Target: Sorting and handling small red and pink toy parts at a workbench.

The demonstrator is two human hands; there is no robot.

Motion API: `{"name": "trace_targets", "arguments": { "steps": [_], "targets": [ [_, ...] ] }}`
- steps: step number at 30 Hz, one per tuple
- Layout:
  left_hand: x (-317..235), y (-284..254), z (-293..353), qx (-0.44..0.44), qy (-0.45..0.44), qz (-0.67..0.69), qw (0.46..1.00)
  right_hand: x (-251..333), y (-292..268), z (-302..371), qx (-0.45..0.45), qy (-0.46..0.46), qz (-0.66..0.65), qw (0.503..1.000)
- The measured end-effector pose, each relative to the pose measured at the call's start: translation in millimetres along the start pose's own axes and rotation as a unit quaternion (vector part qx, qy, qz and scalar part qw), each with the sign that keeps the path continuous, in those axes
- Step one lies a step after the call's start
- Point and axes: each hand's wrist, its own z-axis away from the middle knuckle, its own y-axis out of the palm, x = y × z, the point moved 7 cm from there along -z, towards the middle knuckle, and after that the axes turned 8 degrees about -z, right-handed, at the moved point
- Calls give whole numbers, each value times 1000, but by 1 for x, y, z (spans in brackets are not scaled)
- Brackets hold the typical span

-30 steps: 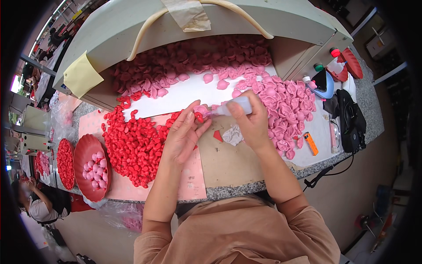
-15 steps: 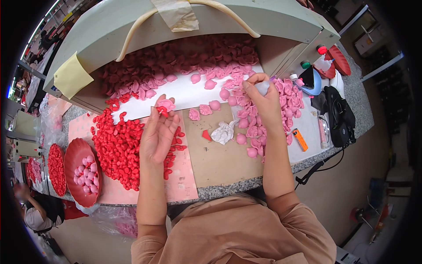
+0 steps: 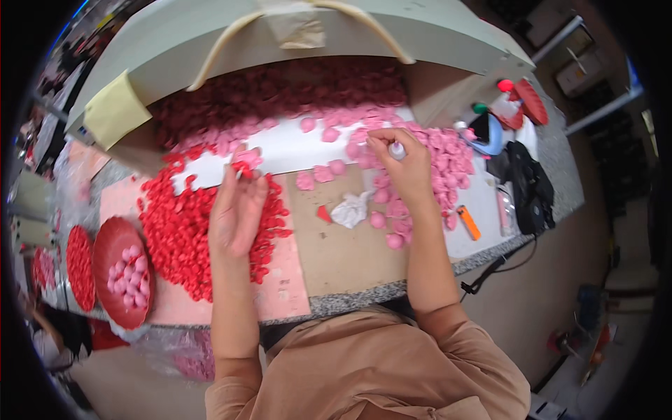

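My left hand (image 3: 236,217) is raised over the heap of small red plastic pieces (image 3: 178,234). Its fingertips pinch a red piece (image 3: 242,170) with a pink petal-shaped piece (image 3: 250,157) against it. In my right hand (image 3: 409,173), a small whitish bottle (image 3: 397,150) is tucked in the curled fingers, its tip showing. The thumb and forefinger of that hand reach to the pile of pink pieces (image 3: 441,164); blur hides whether they pinch one. Pink ball-shaped pieces (image 3: 337,167) lie between my hands.
A grey box-like hood (image 3: 210,49) arches over more pink pieces at the back. To the left sits a red dish (image 3: 120,308) of pink balls, beside another dish of red pieces (image 3: 80,269). Crumpled white tissue (image 3: 350,210), an orange lighter (image 3: 468,222) and a black bag (image 3: 530,189) lie rightward.
My right hand has shifted left toward the pink pieces, and the bottle in it has turned. The left hand still holds its pieces. The whole view has shifted slightly.
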Motion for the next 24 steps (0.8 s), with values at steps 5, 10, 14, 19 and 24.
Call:
{"name": "trace_targets", "arguments": {
  "steps": [5, 10, 14, 19, 24],
  "targets": [
    [-1, -6, 2, -2, -8, 9, 1000, 14, -63, 8, -68, 5, 70, 995],
    [-8, -5, 5, 14, -5, 13, 1000, 14, -99, 59, 25, 47, 173, 984],
    [-9, 12, 5, 40, 0, -7, 999, 11, -102, 126, 67, 73, 209, 973],
    [0, 16, 2, 44, -16, -23, 999, 1, -81, 137, 67, 74, 278, 956],
    [-6, 6, 8, 31, -10, 0, 999, -27, -29, 92, 95, 118, 212, 965]
  ]
}}
